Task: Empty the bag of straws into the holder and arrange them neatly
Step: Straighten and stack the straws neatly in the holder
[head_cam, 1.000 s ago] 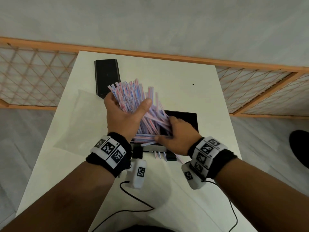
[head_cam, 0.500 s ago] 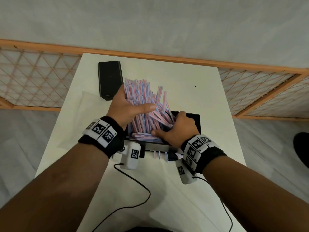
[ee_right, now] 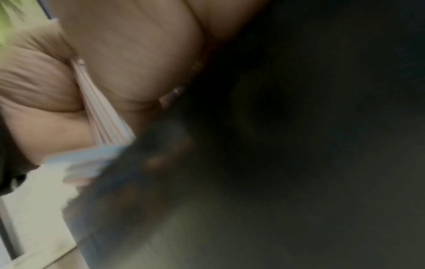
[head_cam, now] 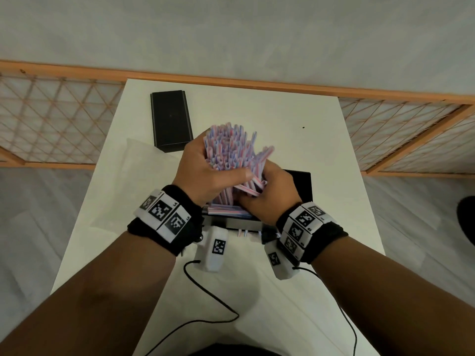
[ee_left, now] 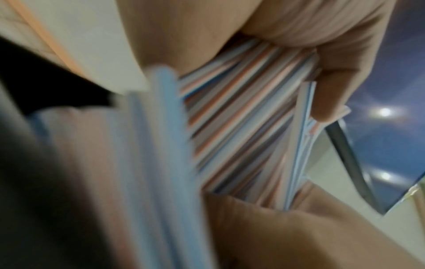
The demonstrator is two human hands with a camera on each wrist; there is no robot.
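Note:
A thick bundle of pink, blue and white striped straws (head_cam: pixel 229 150) stands nearly upright over the black holder (head_cam: pixel 300 185) on the white table (head_cam: pixel 295 129). My left hand (head_cam: pixel 205 173) grips the bundle from the left, thumb across its front; the left wrist view shows the straws (ee_left: pixel 241 116) wrapped by the fingers (ee_left: pixel 331 94). My right hand (head_cam: pixel 272 196) clasps the bundle's lower right side, and a few straws (ee_right: pixel 103 116) are pinched in the right wrist view. More straws (head_cam: pixel 226 210) lie flat in the holder. The clear bag (head_cam: pixel 138 173) lies flat at the left.
A black lid-like box (head_cam: pixel 171 120) lies at the table's far left. Cables (head_cam: pixel 213 301) run over the near part of the table. An orange lattice fence (head_cam: pixel 51 124) borders the far side, and a dark shape (head_cam: pixel 466 217) sits on the floor at right.
The bundle has been tipped from leaning left to nearly upright over the holder. My right hand has risen from the holder's front to clasp the bundle's lower right side.

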